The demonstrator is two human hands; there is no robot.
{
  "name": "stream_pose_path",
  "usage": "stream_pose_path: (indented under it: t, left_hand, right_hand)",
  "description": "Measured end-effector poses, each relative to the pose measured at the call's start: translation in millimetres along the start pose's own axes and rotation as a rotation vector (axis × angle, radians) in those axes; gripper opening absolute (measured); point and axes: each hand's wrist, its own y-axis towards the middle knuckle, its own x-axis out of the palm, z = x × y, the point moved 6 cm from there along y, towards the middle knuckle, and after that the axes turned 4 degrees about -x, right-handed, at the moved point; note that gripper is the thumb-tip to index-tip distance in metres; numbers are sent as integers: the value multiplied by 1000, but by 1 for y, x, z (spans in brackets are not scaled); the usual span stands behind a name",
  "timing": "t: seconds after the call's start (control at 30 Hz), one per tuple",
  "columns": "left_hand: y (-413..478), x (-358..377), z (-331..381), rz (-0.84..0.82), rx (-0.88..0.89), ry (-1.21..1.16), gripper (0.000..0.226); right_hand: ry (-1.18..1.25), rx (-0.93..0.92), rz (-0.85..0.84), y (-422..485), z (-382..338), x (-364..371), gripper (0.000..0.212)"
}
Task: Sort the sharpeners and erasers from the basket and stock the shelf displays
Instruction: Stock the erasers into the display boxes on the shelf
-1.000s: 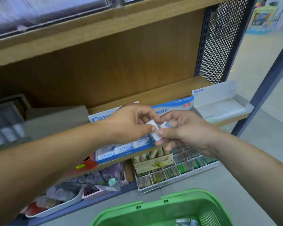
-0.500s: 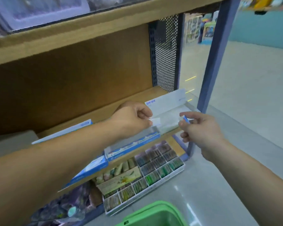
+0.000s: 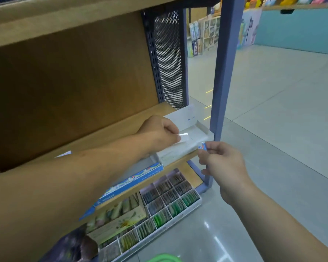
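Observation:
My left hand (image 3: 160, 132) pinches a small white wrapped eraser (image 3: 184, 136) over the white display box (image 3: 201, 132) at the right end of the wooden shelf (image 3: 110, 127). My right hand (image 3: 222, 164) is just in front of the box's front right corner and pinches a small eraser with a blue and red sleeve (image 3: 203, 145). A blue eraser display box (image 3: 136, 181) lies left of the white box, partly hidden by my left forearm. Only a sliver of the green basket's rim (image 3: 165, 258) shows at the bottom edge.
A grey-blue upright post (image 3: 222, 76) stands right beside the white box. A perforated metal side panel (image 3: 169, 57) closes the shelf's right end. Below, a compartment tray of coloured items (image 3: 165, 203) and a cardboard box (image 3: 119, 220) sit on the lower level. Open tiled floor lies to the right.
Both hands moved right along the shelf and separated, each with one eraser. My left hand now hangs over the white box. The view swung right, and the basket dropped almost out of frame.

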Motion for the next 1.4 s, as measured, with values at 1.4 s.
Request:
stream_pose_path:
  t: [1.4]
  left_hand:
    - [-94,-88,-87,-121,-229,-611,24]
  right_hand:
    - [-181,-124,-365,-35,-29,106,27]
